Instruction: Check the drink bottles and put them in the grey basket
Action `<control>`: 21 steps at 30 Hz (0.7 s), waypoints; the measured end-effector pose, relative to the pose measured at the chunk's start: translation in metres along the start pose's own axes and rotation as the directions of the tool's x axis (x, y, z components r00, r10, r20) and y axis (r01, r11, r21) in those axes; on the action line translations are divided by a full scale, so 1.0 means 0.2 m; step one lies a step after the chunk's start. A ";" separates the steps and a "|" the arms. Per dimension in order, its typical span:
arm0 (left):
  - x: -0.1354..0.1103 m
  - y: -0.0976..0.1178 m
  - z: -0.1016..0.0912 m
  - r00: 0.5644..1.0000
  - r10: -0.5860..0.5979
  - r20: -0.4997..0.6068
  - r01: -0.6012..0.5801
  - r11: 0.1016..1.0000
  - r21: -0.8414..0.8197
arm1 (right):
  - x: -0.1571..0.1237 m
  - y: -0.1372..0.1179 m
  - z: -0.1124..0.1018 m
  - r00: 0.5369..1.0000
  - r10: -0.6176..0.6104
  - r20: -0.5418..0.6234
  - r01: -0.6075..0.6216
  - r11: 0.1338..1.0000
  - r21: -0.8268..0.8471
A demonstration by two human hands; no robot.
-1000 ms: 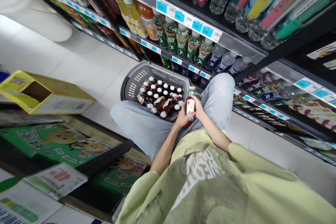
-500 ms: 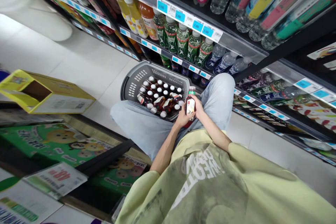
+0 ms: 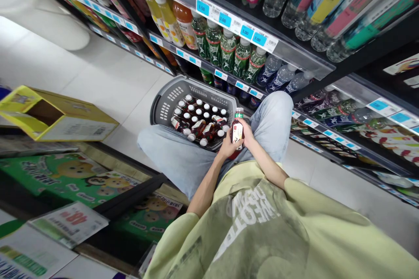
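Nothing visible shifts over the last second, which suggests a pause over one bottle; the left hand (image 3: 226, 145) and right hand (image 3: 248, 134) are closed around a dark labelled bottle (image 3: 238, 129), just beside the right end of the basket (image 3: 193, 87); capped bottles (image 3: 198, 128) lie and stand inside the basket; the shelf (image 3: 206, 69) crowds its far edge, jeans legs (image 3: 178, 150) its near and right sides; open floor (image 3: 131, 89) lies to its left.

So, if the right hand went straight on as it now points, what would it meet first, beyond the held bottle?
Likely the grey basket, past the held bottle; depth is unclear, so the right hand might pass above.
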State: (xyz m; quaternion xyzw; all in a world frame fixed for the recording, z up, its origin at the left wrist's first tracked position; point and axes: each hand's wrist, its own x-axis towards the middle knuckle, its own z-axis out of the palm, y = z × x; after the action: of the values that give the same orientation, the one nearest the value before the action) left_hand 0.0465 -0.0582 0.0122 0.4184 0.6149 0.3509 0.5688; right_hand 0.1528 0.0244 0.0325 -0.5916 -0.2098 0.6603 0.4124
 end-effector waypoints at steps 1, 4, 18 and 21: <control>0.00 0.00 0.00 1.000 0.000 0.001 0.000 1.000 0.009 | -0.01 -0.01 0.00 1.000 0.015 -0.013 -0.015 1.000 0.012; 0.00 -0.01 0.00 1.000 0.006 -0.015 -0.005 0.995 0.105 | -0.04 -0.02 0.01 1.000 0.011 -0.029 -0.011 1.000 0.017; 0.04 -0.02 -0.05 0.992 0.032 0.125 -0.004 0.976 -0.220 | -0.09 -0.08 0.02 0.995 -0.062 0.082 0.063 0.998 -0.005; 0.04 -0.03 -0.05 0.967 0.023 0.253 0.080 0.917 -0.390 | -0.11 -0.10 0.02 0.964 -0.064 0.260 0.069 0.998 -0.011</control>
State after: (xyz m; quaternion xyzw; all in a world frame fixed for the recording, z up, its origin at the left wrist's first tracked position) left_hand 0.0349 -0.0530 0.0049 0.3265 0.4596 0.4037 0.7206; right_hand 0.1537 0.0192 0.0609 -0.4968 -0.2880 0.7156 0.3976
